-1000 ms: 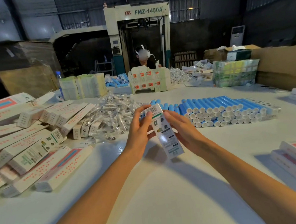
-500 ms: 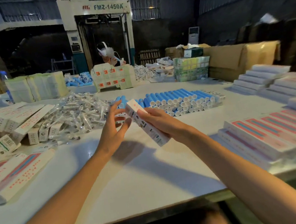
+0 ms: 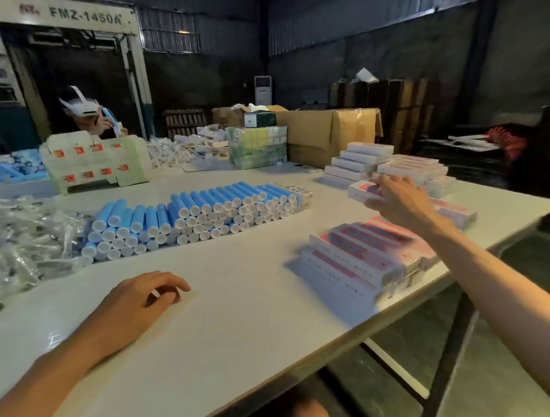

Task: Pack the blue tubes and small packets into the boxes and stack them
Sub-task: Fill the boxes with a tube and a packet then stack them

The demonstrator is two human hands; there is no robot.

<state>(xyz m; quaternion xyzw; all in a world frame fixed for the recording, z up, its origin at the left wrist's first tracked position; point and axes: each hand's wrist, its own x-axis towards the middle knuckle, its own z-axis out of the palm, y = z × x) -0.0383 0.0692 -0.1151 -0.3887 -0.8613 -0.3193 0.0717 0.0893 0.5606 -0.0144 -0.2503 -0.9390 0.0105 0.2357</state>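
Blue tubes [image 3: 192,213] with white caps lie stacked in a long pile at the middle of the white table [image 3: 227,315]. Clear small packets [image 3: 9,243] are heaped at the left. My left hand [image 3: 134,304] rests on the table in front of the tubes, fingers loosely curled, holding nothing. My right hand [image 3: 398,198] reaches out to the right and holds a white and pink box [image 3: 358,192] between thumb and fingers, over the packed boxes there. More packed boxes [image 3: 350,258] lie in rows near the table's right edge.
A taller stack of white boxes [image 3: 363,155] stands behind my right hand. Across the table a person [image 3: 83,109] with a headset works behind flat cartons [image 3: 92,163]. A green bundle [image 3: 257,149] and a cardboard box [image 3: 326,131] stand at the back.
My view turned right. My right hand carried the box away from the centre to the stacks at the right. My left hand let go of it and dropped to the table.
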